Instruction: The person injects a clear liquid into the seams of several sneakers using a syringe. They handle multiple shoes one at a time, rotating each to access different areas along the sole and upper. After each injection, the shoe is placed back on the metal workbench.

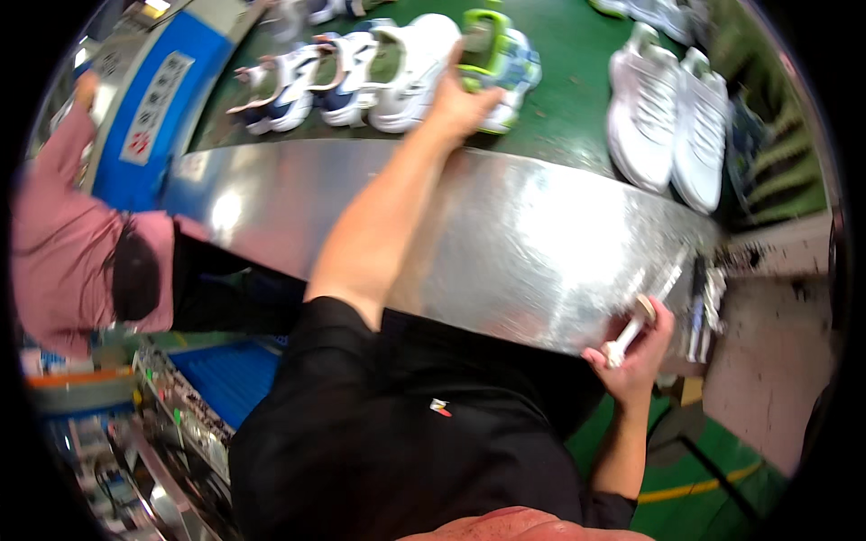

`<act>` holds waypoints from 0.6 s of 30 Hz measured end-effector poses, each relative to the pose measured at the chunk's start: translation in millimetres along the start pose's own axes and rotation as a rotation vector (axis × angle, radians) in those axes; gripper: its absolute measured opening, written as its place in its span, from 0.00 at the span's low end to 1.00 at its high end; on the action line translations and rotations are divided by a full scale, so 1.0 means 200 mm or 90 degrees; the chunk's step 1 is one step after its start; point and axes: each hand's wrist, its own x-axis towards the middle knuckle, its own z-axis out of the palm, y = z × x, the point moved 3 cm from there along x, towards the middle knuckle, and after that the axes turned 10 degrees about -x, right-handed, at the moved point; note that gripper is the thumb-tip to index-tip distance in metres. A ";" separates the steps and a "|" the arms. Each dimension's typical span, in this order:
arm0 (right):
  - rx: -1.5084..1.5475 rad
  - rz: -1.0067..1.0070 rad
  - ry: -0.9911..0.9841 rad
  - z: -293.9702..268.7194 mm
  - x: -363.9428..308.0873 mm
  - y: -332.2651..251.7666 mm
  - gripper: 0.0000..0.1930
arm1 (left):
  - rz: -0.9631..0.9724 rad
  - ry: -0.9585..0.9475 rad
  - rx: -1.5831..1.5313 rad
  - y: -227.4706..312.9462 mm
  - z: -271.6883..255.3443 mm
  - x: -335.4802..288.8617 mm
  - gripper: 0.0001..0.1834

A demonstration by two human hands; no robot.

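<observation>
Green-trimmed shoe (519, 74) on the green surface (570, 108) just past the metal table (487, 243), grasped by the left hand (458, 106), is probably best lifted clear of the white shoe (429, 65) beside it, with the white tool (625, 339) gripped in the right hand (642, 358) held well away.

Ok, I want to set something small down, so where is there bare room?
The steel ledge is bare between the left forearm and right hand. So is the green surface between the green-trimmed shoe and white lace-up shoes. Crowded: the shoe row at left; the ledge's right end, with slim items.
</observation>
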 end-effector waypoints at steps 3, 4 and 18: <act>-0.040 -0.020 0.002 -0.02 0.03 0.00 0.49 | -0.168 -0.058 -0.058 0.07 -0.16 -0.07 0.23; -0.055 -0.030 -0.003 -0.03 0.04 -0.01 0.48 | -0.157 -0.094 -0.129 0.18 -0.18 -0.16 0.20; 0.095 0.084 -0.094 -0.15 -0.16 -0.05 0.53 | -0.127 -0.189 -0.181 0.37 -0.32 -0.90 0.49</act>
